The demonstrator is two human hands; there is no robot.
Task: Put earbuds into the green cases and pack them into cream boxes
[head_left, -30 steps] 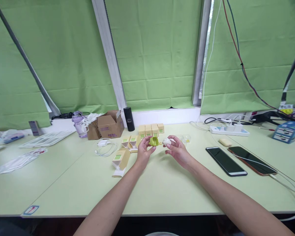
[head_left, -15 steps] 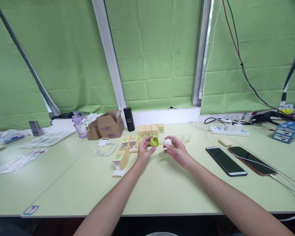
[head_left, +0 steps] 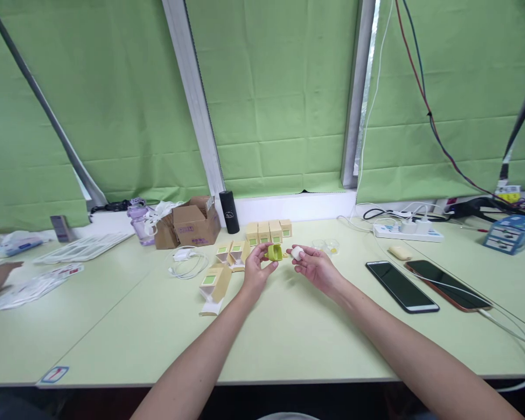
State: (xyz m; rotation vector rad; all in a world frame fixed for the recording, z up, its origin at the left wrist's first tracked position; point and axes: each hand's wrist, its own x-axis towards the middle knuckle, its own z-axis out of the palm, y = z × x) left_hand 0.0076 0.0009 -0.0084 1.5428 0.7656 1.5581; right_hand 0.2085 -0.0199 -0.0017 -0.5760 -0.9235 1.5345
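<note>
My left hand (head_left: 258, 263) is closed around a small lime-green case (head_left: 275, 252), held up with its hollow side showing. My right hand (head_left: 317, 268) pinches a small white rounded piece (head_left: 296, 252) between thumb and fingers. The two hands are apart, a short gap between case and white piece, both above the table (head_left: 289, 326). Beyond my right hand lie clear round plastic pieces (head_left: 331, 246) with bits of yellow. Near my left hand are opened tan cartons with green labels (head_left: 216, 280). Behind stands a row of several similar small cartons (head_left: 263, 232).
A cardboard box (head_left: 196, 224), a black cylinder (head_left: 230, 213) and a purple bottle (head_left: 141, 224) stand at the back. Two phones, a black one (head_left: 402, 286) and a brown-edged one (head_left: 448, 286), lie right, by a power strip (head_left: 409, 232). Another person's arm (head_left: 0, 280) reaches in at left.
My right hand has turned the white piece and drawn it slightly back; its outline looks less round. Another person's arm has appeared at the left edge. My left hand is nearly still.
</note>
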